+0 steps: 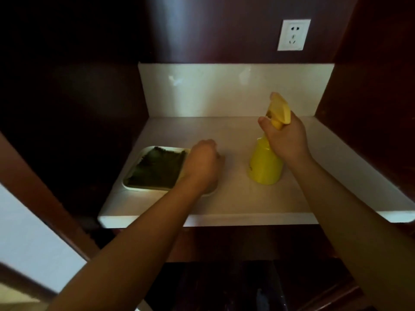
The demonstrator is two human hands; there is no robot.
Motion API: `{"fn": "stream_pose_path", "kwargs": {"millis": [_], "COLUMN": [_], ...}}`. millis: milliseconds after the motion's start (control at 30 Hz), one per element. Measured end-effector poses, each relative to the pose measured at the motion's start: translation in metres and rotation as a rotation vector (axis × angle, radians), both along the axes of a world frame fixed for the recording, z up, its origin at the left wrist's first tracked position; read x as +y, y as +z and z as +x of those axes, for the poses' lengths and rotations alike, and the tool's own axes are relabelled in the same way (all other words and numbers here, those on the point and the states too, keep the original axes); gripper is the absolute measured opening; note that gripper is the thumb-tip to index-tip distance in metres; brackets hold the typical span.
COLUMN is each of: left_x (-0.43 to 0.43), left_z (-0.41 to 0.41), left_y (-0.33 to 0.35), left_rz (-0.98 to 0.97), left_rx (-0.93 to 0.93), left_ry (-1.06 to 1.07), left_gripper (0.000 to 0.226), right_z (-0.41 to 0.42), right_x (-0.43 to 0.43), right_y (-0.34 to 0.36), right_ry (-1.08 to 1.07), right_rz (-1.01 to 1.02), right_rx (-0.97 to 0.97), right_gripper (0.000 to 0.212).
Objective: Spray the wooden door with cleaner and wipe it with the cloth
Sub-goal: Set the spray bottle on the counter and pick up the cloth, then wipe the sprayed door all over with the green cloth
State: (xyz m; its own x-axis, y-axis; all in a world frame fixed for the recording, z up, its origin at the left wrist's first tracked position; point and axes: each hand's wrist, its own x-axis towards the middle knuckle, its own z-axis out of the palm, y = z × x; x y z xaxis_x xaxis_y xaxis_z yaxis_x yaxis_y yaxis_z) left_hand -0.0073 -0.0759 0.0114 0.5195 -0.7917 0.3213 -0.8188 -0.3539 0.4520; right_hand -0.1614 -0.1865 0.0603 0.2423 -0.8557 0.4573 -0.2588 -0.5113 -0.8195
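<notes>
A yellow spray bottle (pixel 266 163) stands on the white counter (pixel 235 198), right of middle. My right hand (pixel 286 140) is closed around its neck, just under the yellow trigger head. A dark green cloth (pixel 157 168) lies flat in a pale shallow tray (pixel 143 187) on the left of the counter. My left hand (pixel 202 164) rests over the tray's right end with its fingers curled down. Whether they pinch the cloth is hidden. A dark wooden door panel (pixel 67 97) fills the left side, with a lighter brown edge.
Dark wood walls close in the niche at the back and right. A white splashback (pixel 224 90) rises behind the counter, with a white wall socket (pixel 293 35) above it. Dark shelves or drawers lie below the counter's front edge.
</notes>
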Motion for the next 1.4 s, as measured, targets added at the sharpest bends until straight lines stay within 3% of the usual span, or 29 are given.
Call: {"fn": "stream_pose_path", "kwargs": {"millis": [67, 133, 300, 400, 500, 633, 700, 800, 867, 1000, 1200, 1400], "left_x": [0.021, 0.036, 0.053, 0.063, 0.071, 0.072, 0.070, 0.063, 0.054, 0.031, 0.010, 0.031], "left_z": [0.024, 0.037, 0.052, 0.053, 0.032, -0.013, -0.040, -0.087, -0.122, -0.219, -0.395, -0.534], "left_y": [-0.003, -0.004, 0.004, 0.012, 0.030, 0.059, 0.068, 0.081, 0.089, 0.113, 0.181, 0.279], "left_rz": [0.214, 0.381, 0.260, 0.142, 0.024, -0.038, -0.044, -0.068, -0.105, -0.198, -0.503, -0.749], "left_rx": [-0.134, -0.108, -0.068, 0.042, 0.070, 0.109, 0.195, 0.260, 0.260, 0.349, 0.508, 0.608], "left_ry": [0.261, 0.347, 0.281, 0.160, -0.043, -0.357, -0.535, -0.727, -0.808, -0.958, -1.168, -1.364], "left_gripper": [0.033, 0.038, 0.027, 0.020, 0.016, 0.014, 0.018, 0.018, 0.014, 0.019, 0.013, 0.024], "right_z": [-0.001, -0.001, -0.009, -0.019, -0.025, -0.040, -0.057, -0.100, -0.138, -0.229, -0.380, -0.495], "right_x": [0.002, 0.004, 0.032, 0.064, 0.088, 0.116, 0.128, 0.140, 0.148, 0.162, 0.195, 0.257], "right_y": [-0.005, -0.010, -0.023, -0.031, -0.033, -0.020, -0.013, -0.002, 0.008, 0.035, 0.109, 0.230], "right_ry": [-0.034, -0.070, -0.299, -0.414, -0.347, -0.063, 0.076, 0.130, 0.093, -0.107, -0.423, -0.729], "right_rz": [-0.006, -0.014, -0.023, -0.198, -0.307, -0.104, 0.071, 0.196, 0.243, 0.265, 0.102, -0.326], "right_rx": [0.023, 0.053, -0.020, -0.125, -0.120, 0.007, 0.057, -0.038, -0.116, -0.240, -0.401, -0.285], "right_gripper": [0.042, 0.048, 0.076, 0.066, 0.053, 0.052, 0.051, 0.023, 0.012, 0.013, 0.013, 0.010]}}
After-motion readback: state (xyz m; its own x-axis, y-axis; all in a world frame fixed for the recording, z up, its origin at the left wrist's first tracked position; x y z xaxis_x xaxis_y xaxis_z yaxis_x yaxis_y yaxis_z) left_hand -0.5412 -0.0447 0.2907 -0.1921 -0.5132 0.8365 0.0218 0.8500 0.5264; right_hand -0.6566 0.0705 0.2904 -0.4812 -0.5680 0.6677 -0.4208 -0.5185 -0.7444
